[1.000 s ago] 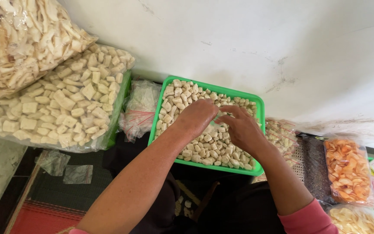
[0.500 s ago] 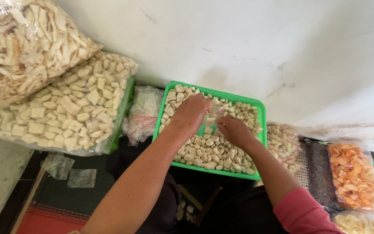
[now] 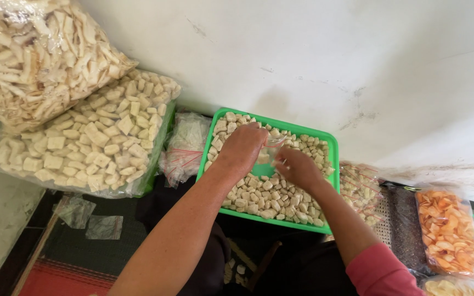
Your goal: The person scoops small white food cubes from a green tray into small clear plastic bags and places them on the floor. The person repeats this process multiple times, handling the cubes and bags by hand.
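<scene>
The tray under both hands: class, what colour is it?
Bright green: the tray shows best in the head view, filled with pale cracker pieces.

The left hand [image 3: 243, 147] reached toward twelve o'clock, palm down, fingers curled loosely at the tips, bare forearm stretching back toward seven. The right hand [image 3: 297, 167] sat just beside it at three o'clock, fingers pinched, arm pink-sleeved near the elbow.

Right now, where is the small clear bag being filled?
In the head view, the small clear bag is over the green tray, between the left hand and right hand.
</scene>
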